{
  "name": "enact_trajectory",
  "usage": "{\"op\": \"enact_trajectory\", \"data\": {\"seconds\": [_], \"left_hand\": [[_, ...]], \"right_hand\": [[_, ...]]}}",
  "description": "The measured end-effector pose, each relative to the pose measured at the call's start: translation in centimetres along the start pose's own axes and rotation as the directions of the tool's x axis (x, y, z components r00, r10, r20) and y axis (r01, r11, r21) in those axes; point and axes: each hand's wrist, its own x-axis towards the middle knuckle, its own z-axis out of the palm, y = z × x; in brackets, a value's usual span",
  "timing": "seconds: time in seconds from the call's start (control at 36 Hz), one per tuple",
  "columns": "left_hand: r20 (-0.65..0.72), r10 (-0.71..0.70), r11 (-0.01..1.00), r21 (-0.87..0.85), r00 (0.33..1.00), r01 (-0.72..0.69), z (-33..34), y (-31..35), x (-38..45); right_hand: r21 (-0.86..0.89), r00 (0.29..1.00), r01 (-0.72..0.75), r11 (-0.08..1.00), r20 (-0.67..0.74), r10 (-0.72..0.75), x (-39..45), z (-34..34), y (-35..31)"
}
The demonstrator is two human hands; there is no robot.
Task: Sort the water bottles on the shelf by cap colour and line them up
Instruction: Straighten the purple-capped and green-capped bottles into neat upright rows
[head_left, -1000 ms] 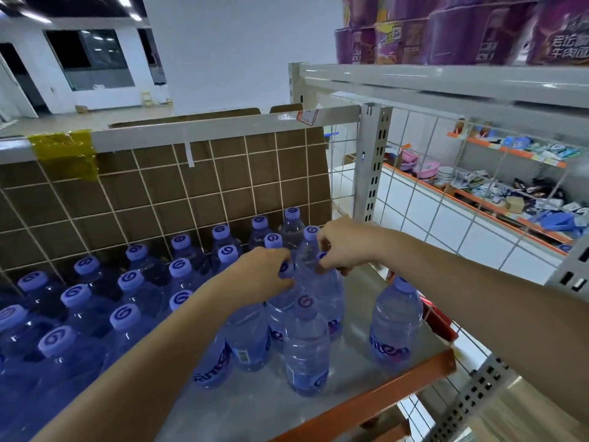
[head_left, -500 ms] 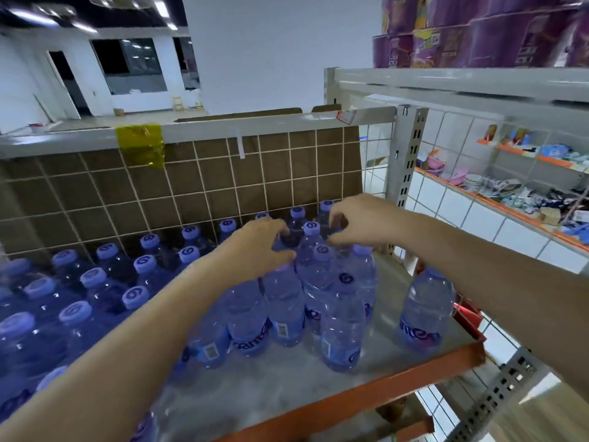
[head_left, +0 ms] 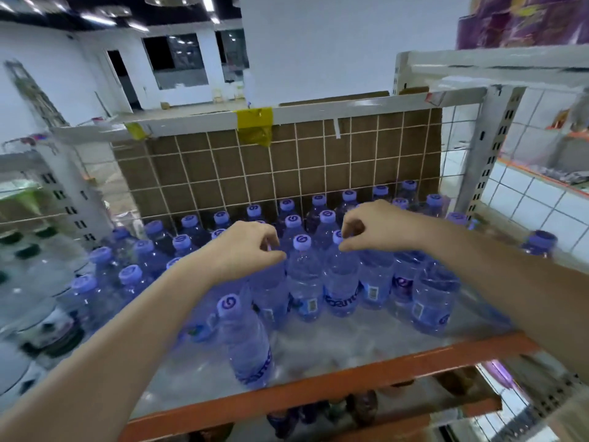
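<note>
**A:** While both hands are over the purple-capped bottles [head_left: 304, 275] mid-shelf [head_left: 334, 371], how would you line them up?

**B:** Grab by the neck, nudge each flush with its neighbour. Left hand [head_left: 245, 247] pinches a cap, fingers curled; right hand [head_left: 373, 226] pinches the next bottle's cap [head_left: 338, 236]. Forearms reach in from below, wrists dipped.

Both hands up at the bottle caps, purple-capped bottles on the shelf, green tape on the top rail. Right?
Not quite: the tape on the top rail is yellow, as the head view shows. Otherwise right: the left hand and right hand are at the caps of the purple-capped bottles on the shelf.
</note>
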Motion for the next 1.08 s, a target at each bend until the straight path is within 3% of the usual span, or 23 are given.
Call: {"op": "enact_trajectory", "data": {"seconds": [0.22, 0.39, 0.64, 0.83, 1.0, 1.08], "left_hand": [[0.088, -0.036, 0.997, -0.058, 0.995, 0.042, -0.1, -3.6, -4.7], [0.260, -0.060, 0.995, 0.098, 0.964, 0.036, 1.0, -4.5, -6.7], [0.216, 0.043, 0.996, 0.066, 0.975, -0.059, 2.1, -2.8, -5.2], [0.219, 0.072, 0.995, 0.057, 0.973, -0.086, 2.8, 0.0, -3.4], [0.208, 0.069, 0.997, 0.009, 0.976, -0.073, 3.8, 3.9, -1.1], [0.192, 0.079, 0.997, -0.035, 0.978, -0.074, 4.3, 6.3, 0.3]], "right_hand": [[-0.033, 1.000, 0.003, 0.999, 0.025, -0.003, 0.6, 2.8, -4.9], [-0.121, 0.994, -0.109, 0.987, -0.014, 0.108, -0.3, 2.6, -4.6], [-0.106, 0.951, -0.308, 0.945, -0.069, 0.302, -4.0, 1.8, -0.7], [-0.164, 0.892, -0.417, 0.894, -0.265, 0.368, -6.8, -0.8, 4.2], [-0.225, 0.924, -0.381, 0.897, -0.061, 0.378, -7.9, -1.2, 7.5], [-0.198, 0.941, -0.337, 0.920, -0.048, 0.334, -8.0, -0.9, 8.6]]}}
